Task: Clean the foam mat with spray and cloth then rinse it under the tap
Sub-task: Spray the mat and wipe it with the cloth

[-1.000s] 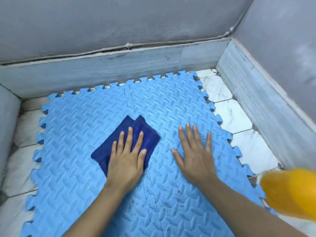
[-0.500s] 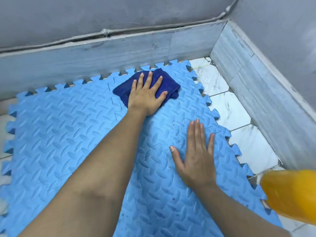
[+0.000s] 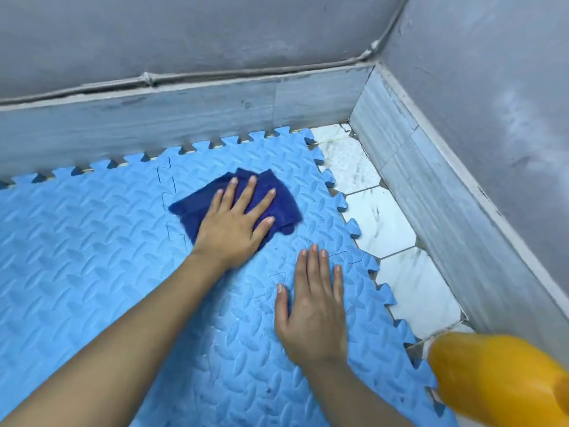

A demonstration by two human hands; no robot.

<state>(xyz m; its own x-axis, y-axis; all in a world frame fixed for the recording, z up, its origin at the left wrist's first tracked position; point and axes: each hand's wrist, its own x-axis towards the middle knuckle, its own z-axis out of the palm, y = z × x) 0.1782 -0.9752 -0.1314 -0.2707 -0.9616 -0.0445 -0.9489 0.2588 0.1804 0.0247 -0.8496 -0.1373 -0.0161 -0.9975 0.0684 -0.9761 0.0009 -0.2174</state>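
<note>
A light blue foam mat (image 3: 92,257) with interlocking toothed edges lies flat on the tiled floor and fills most of the view. A dark blue cloth (image 3: 283,201) rests on its far right part. My left hand (image 3: 237,223) presses flat on that cloth with fingers spread. My right hand (image 3: 314,306) lies palm down on the bare mat, just nearer and to the right, fingers together, holding nothing. A yellow spray bottle (image 3: 498,380) stands blurred at the bottom right, by the mat's edge.
White marble floor tiles (image 3: 381,220) show between the mat's right edge and a grey skirting (image 3: 446,211). Grey walls meet in a corner at the upper right. A thin cable (image 3: 147,78) runs along the back wall above the skirting.
My left hand first slid the cloth from the mat's middle up to its far edge, then drew it back a little toward me. My right hand stayed flat on the mat.
</note>
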